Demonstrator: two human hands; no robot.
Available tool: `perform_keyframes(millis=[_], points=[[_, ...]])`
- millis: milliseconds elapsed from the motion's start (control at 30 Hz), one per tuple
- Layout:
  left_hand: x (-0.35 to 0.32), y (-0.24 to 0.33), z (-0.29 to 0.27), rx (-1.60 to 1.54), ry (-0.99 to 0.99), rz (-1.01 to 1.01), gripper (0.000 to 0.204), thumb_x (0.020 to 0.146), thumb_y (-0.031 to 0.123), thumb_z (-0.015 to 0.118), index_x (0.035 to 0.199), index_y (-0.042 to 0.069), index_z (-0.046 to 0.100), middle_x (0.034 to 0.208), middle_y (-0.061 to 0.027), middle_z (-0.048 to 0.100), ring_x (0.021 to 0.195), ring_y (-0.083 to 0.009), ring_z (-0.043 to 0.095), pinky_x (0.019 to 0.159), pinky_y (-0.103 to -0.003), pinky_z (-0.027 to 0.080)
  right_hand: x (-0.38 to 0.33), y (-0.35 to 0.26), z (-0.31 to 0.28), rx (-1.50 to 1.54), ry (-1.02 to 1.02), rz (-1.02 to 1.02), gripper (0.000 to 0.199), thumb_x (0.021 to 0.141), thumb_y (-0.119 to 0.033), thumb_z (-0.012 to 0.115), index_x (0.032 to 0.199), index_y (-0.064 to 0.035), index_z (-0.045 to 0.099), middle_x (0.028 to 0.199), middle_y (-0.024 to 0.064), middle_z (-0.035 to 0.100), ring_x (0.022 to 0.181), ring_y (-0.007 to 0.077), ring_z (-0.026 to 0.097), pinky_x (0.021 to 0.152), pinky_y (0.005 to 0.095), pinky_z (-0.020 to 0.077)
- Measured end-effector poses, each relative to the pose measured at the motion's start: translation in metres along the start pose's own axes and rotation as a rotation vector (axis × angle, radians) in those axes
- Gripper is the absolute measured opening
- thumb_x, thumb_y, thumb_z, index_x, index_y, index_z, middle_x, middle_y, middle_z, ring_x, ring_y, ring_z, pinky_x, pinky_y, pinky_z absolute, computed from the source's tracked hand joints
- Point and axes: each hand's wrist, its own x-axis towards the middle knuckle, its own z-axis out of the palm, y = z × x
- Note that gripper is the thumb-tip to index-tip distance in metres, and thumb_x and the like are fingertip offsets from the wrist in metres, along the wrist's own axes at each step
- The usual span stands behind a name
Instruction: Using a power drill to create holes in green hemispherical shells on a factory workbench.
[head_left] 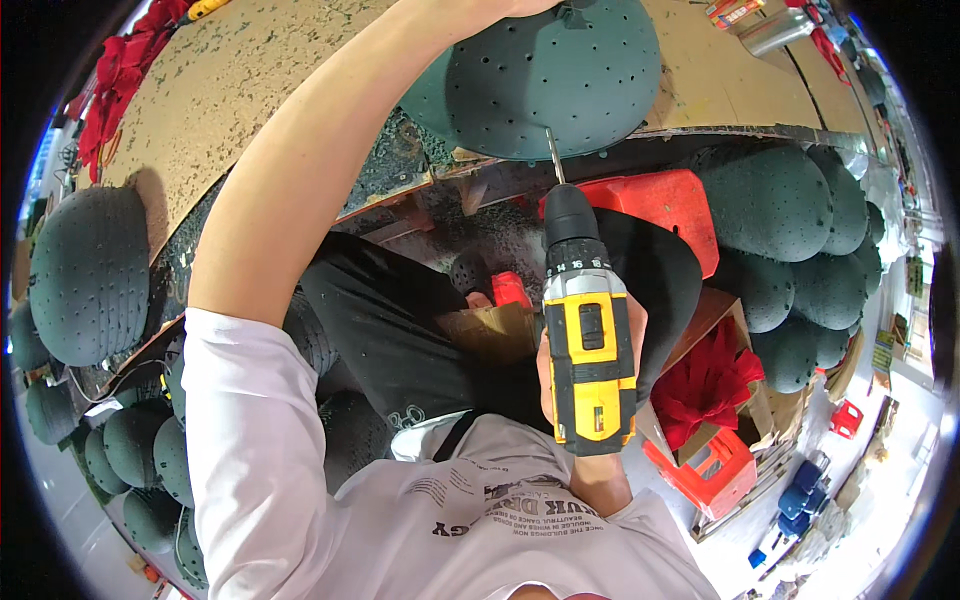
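In the head view, the dark green perforated dome [555, 75] sits at the upper centre of the frame, its lower rim overhanging the edge of the speckled board table [200, 90]; that overhang leaves the rim open to a tool coming from below. The left hand [500, 8] reaches up along a bare forearm from the lower left to the dome's top edge; only its heel shows at the frame's upper border, so how far the fingers are spread cannot be told, though it appears to press on the dome, steadying it against the push of the bit.

The right hand [590, 400] is closed around the grip of the yellow and black cordless drill [588, 340], mostly hidden behind the tool's body in the centre of the frame; the drill points straight up, its thin bit [553, 155] touching the dome's lower rim, held square to the surface so the bit does not skate.

Around them: more green domes [800, 260] heaped at the right, a ribbed dome [88, 275] at the left, a red plastic stool [665, 205] beneath the table edge, and red artificial flowers [705, 385] in a box at lower right.
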Motion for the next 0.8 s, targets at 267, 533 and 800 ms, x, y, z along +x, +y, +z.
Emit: perform_keyframes(millis=[267,533,800], points=[[0.003,0.001,-0.001,-0.016,0.111,0.001,0.038,0.086,0.035,0.059,0.086,-0.001,0.073,0.089,-0.0235,0.070,0.088,-0.0389,0.069,0.081,-0.047,0.054,0.068,0.007,0.009,-0.458,-0.045,-0.521,0.098,0.060,-0.025,0.098,0.134,-0.0019,0.039,0.106,0.0133,0.069,0.095,0.0211,0.070,0.084,0.0323,0.0547],[-0.003,0.005,-0.002,-0.044,0.074,-0.064,0.039,0.084,0.036,0.061,0.086,0.000,0.074,0.088,-0.0227,0.071,0.087,-0.0386,0.069,0.080,-0.046,0.055,0.042,-0.002,0.005,-0.569,-0.020,-0.431,0.077,0.069,-0.009,0.089,0.131,0.0004,0.045,0.112,0.0069,0.064,0.099,0.0143,0.065,0.088,0.0277,0.0517],[-0.002,0.002,0.000,-0.047,0.062,-0.062,0.040,0.085,0.036,0.059,0.086,-0.001,0.073,0.087,-0.0238,0.071,0.087,-0.0386,0.069,0.080,-0.046,0.055,0.018,-0.011,0.012,-0.529,0.147,-0.328,0.060,0.076,-0.001,0.077,0.129,-0.0019,0.048,0.110,0.0081,0.065,0.097,0.0165,0.067,0.087,0.0274,0.0518]])
